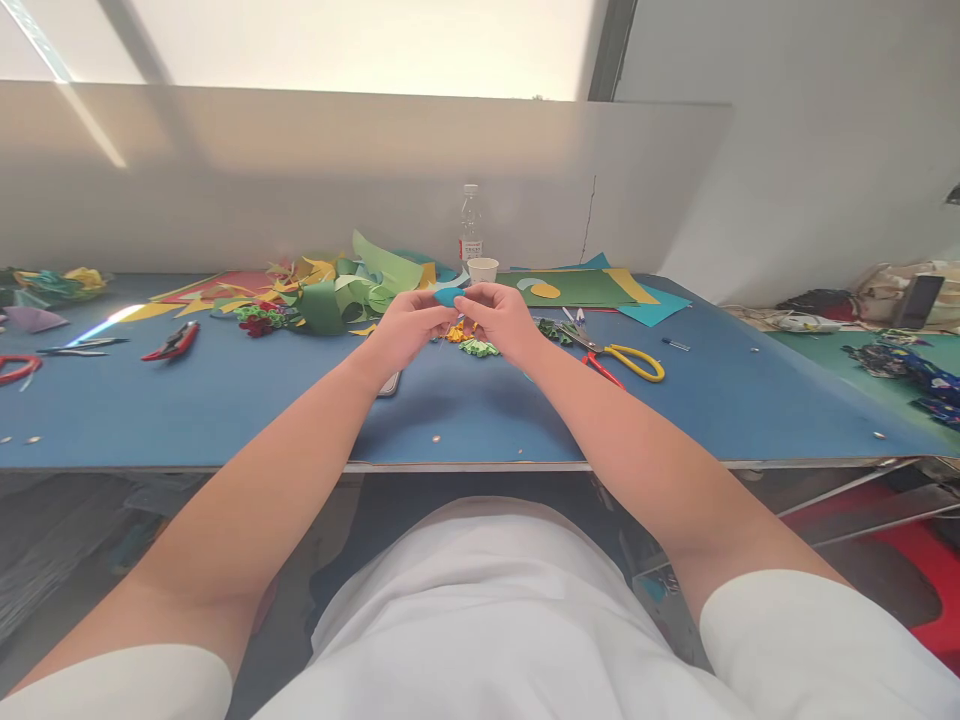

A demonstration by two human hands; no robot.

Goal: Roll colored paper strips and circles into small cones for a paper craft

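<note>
My left hand [405, 325] and my right hand [499, 315] meet above the middle of the blue table [225, 400]. Together they pinch a small blue paper piece [448, 296] between their fingertips. Just beyond and below the hands lie small rolled paper bits, an orange one [454, 333] and a green one [480, 347]. A pile of green and yellow paper scraps [352, 290] lies behind my left hand.
Yellow-and-red scissors [622, 360] lie right of my hands. Green, yellow and teal sheets [585, 288], a paper cup [482, 269] and a water bottle [470, 225] stand at the back. Red pliers [174, 342] and other tools lie at left. A cluttered green table [900, 360] is at right.
</note>
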